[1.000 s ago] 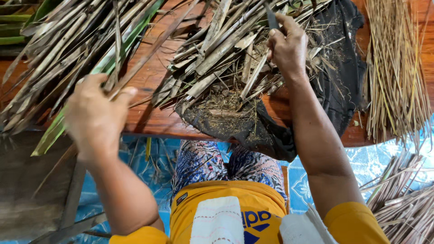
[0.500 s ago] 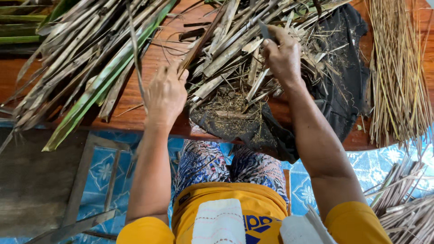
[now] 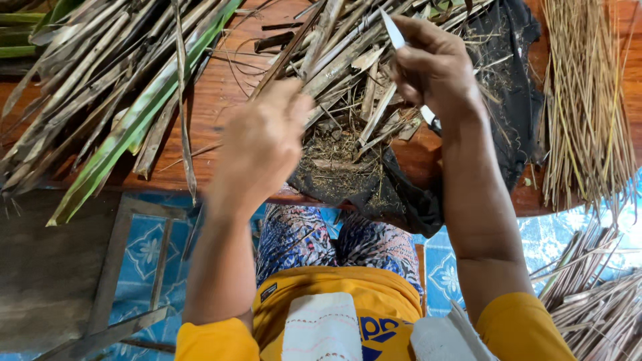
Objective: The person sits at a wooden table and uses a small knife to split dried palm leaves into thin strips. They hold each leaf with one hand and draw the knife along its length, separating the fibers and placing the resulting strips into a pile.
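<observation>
My left hand (image 3: 262,144) is closed on a long dry brown leaf strip (image 3: 289,50) that runs up and away over the wooden table (image 3: 221,100). My right hand (image 3: 435,67) grips a small knife, its pale blade (image 3: 392,28) pointing up and to the left. Between and beyond the two hands lies a heap of dry leaf strips (image 3: 348,60) on a black cloth (image 3: 508,100) strewn with dark scraps.
A big pile of dry and green palm leaves (image 3: 100,87) fills the table's left side. A bundle of thin pale sticks (image 3: 588,100) lies at the right, with more sticks (image 3: 595,301) low on the right. Below the table are blue patterned floor and a wooden frame (image 3: 127,281).
My left hand came from the left leaf pile to the middle, carrying a long dry strip. My right hand kept the knife and stayed over the heap.
</observation>
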